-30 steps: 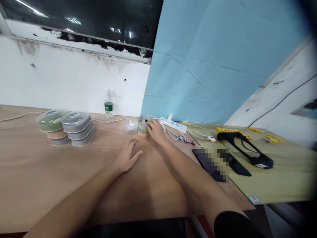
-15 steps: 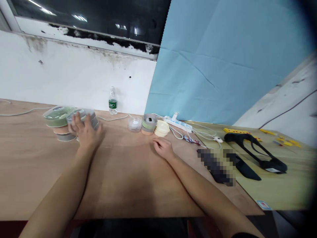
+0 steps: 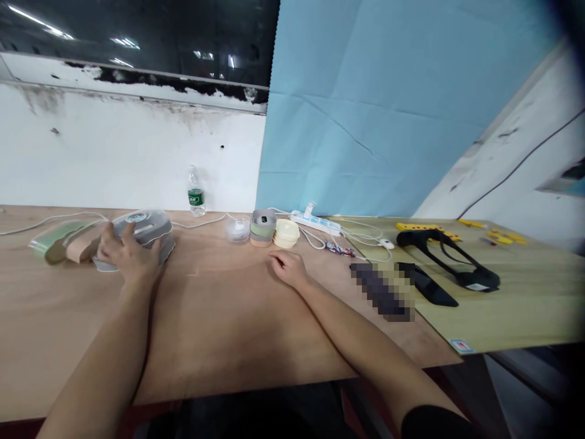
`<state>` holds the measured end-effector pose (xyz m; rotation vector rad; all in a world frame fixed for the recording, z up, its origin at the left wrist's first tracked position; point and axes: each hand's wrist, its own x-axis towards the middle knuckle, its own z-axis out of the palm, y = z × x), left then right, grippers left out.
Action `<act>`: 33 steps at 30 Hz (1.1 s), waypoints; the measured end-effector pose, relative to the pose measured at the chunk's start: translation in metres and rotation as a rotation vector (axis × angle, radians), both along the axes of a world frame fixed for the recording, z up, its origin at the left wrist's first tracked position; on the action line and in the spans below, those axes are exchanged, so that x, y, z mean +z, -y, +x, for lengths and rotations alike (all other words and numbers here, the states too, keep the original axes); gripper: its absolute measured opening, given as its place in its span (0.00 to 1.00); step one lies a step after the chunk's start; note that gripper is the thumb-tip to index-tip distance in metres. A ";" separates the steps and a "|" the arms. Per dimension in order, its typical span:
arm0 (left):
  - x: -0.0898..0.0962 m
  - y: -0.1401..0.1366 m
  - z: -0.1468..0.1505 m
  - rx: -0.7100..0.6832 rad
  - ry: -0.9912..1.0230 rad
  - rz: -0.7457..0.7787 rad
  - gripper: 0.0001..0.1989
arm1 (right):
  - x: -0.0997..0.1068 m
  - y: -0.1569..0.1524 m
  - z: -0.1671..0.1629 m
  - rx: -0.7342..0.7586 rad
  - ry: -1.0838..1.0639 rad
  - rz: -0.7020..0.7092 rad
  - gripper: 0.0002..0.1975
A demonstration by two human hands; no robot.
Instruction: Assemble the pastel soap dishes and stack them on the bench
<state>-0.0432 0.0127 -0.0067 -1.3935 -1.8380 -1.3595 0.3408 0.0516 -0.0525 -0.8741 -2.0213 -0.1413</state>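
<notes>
Beyond the left hand [image 3: 130,256], the green box [image 3: 51,244] and peach box [image 3: 80,246] tilt; its fingers touch the grey boxes [image 3: 155,224], grip unclear. Handling these seems the step, calling for even pressure. Table [image 3: 219,323] gives room rightward to the loosely curled, seemingly empty right hand [image 3: 289,268]; its front edge lies nearer the body.

1 head-worn view, forward-down over the hands [image 3: 291,269]
</notes>
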 end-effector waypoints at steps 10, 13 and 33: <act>-0.011 -0.006 0.047 -0.202 -0.117 -0.020 0.25 | 0.001 0.002 -0.003 0.033 -0.079 -0.109 0.11; -0.018 -0.005 0.082 -0.420 -0.171 -0.105 0.24 | 0.002 0.004 -0.002 0.081 -0.157 -0.263 0.21; -0.030 -0.001 0.129 -0.899 -0.257 -0.397 0.33 | 0.004 0.015 -0.004 0.150 -0.077 -0.563 0.34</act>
